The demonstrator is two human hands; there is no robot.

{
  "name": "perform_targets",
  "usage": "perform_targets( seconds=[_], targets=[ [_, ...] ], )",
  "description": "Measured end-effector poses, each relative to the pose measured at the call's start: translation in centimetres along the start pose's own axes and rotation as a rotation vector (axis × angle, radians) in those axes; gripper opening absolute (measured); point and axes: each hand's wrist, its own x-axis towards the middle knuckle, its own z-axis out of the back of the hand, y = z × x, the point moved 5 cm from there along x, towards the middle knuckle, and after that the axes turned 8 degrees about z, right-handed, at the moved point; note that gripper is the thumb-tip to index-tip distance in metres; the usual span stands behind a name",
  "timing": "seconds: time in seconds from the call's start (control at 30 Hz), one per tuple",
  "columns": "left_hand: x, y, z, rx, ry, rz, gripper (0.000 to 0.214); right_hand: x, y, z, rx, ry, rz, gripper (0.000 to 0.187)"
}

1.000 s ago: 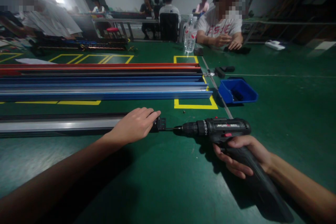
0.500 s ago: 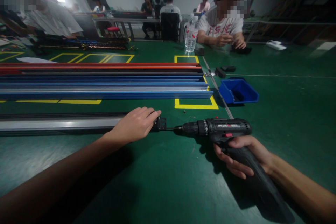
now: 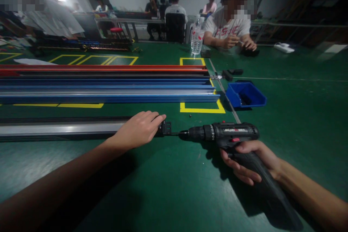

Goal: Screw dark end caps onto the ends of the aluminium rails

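Observation:
My left hand (image 3: 143, 128) is wrapped over the right end of a long black and silver metal profile (image 3: 67, 129) lying on the green table. A black end piece with square cut-outs (image 3: 166, 128) sticks out past my fingertips. My right hand (image 3: 244, 165) grips the handle of a black cordless drill (image 3: 233, 130), lying sideways with its chuck pointing left. The long thin bit (image 3: 174, 134) reaches to the end piece; whether it sits in a screw I cannot tell. A tiny dark screw-like piece (image 3: 190, 116) lies just beyond the bit.
Blue profiles (image 3: 136, 98) and red profiles (image 3: 122, 67) lie behind, across yellow tape outlines. A blue bin (image 3: 246, 96) with dark contents stands right of them. Farther back are water bottles (image 3: 197, 38), a dark clamp-like tool (image 3: 230, 74) and a seated co-worker (image 3: 227, 32) handling something small.
The whole view has shifted very slightly. Both hands, the drill and the profile keep the same positions relative to one another. The co-worker's hands across the table have moved a little.

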Motion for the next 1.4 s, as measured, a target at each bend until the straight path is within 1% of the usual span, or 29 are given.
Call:
perform_targets(
  seconds=[0.17, 0.73, 0.93, 1.27, 1.4],
  targets=[
    [0.05, -0.04, 0.05, 0.009, 0.006, -0.002, 0.038, 0.04, 0.0, -0.08, 0.013, 0.022, -0.004, 0.037],
    [0.08, -0.09, 0.0, 0.017, 0.011, -0.006, 0.038, 0.15, 0.14, -0.31, 0.025, 0.004, -0.012, 0.037],
    [0.1, -0.15, 0.11, 0.014, 0.005, -0.007, 0.038, 0.12, 0.08, -0.3, 0.027, 0.031, -0.008, 0.038],
    [0.03, -0.06, 0.05, 0.008, 0.012, -0.003, 0.038, 0.02, 0.0, -0.11, 0.016, -0.027, -0.028, 0.037],
    [0.02, -0.03, 0.05, -0.001, 0.022, 0.001, 0.038, 0.04, -0.03, 0.08, 0.023, -0.019, -0.01, 0.038]
  ],
)
